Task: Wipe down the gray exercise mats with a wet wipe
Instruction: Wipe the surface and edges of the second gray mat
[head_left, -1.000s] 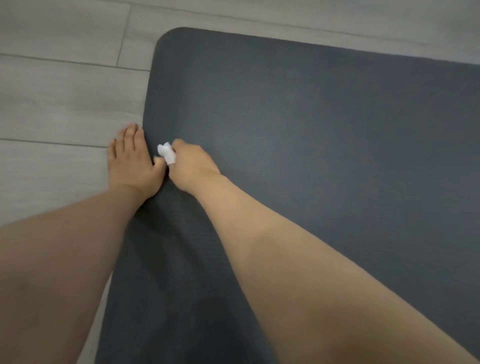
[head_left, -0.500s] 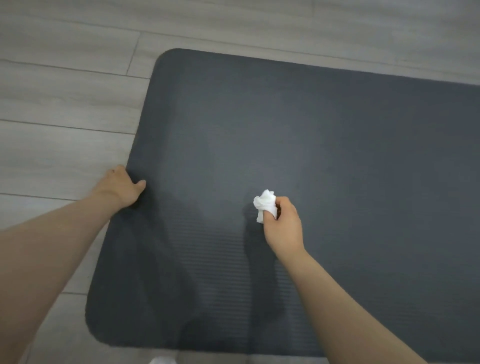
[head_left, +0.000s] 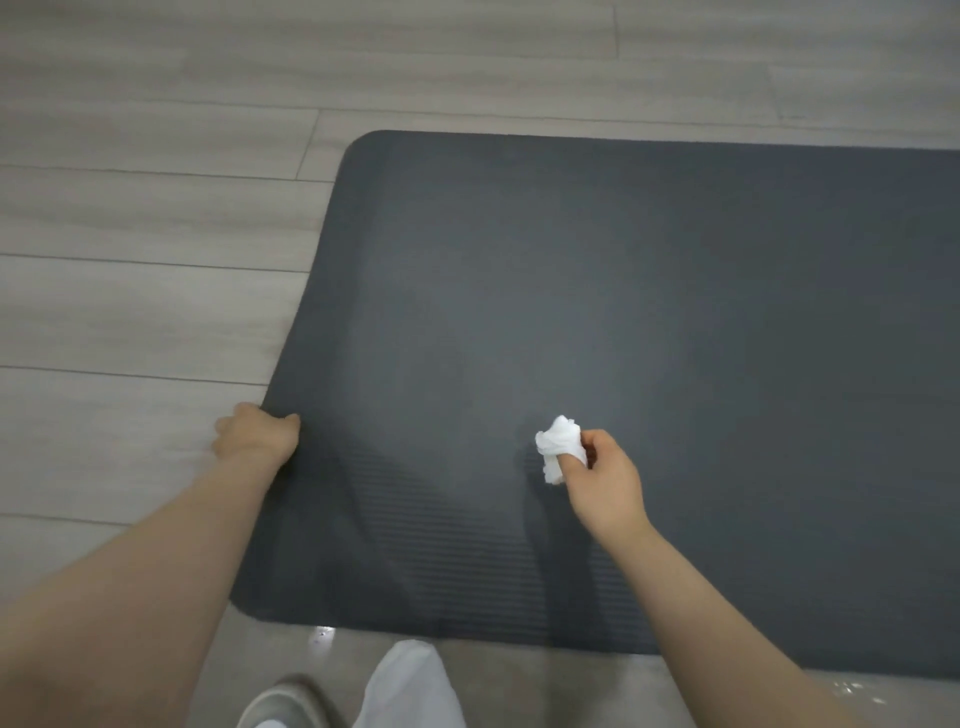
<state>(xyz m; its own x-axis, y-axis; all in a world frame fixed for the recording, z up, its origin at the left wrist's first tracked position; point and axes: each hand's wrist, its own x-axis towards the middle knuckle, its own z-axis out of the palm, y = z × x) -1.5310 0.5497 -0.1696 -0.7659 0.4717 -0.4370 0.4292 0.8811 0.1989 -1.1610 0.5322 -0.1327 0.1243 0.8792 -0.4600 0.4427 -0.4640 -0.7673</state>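
A dark gray exercise mat (head_left: 649, 312) lies flat on the floor and fills the middle and right of the view. My right hand (head_left: 605, 480) holds a crumpled white wet wipe (head_left: 557, 446) just above the mat's near part. My left hand (head_left: 258, 435) grips the mat's left edge, fingers curled around the rim and thumb on top.
Pale gray wood-look floor (head_left: 145, 234) surrounds the mat on the left and far side. A white trouser leg (head_left: 408, 686) and a light shoe (head_left: 283, 706) show at the bottom edge, just in front of the mat's near edge.
My right hand moved with the wipe from the mat's left edge toward the near middle. My left hand went from lying flat to gripping the left edge. The view pulled back.
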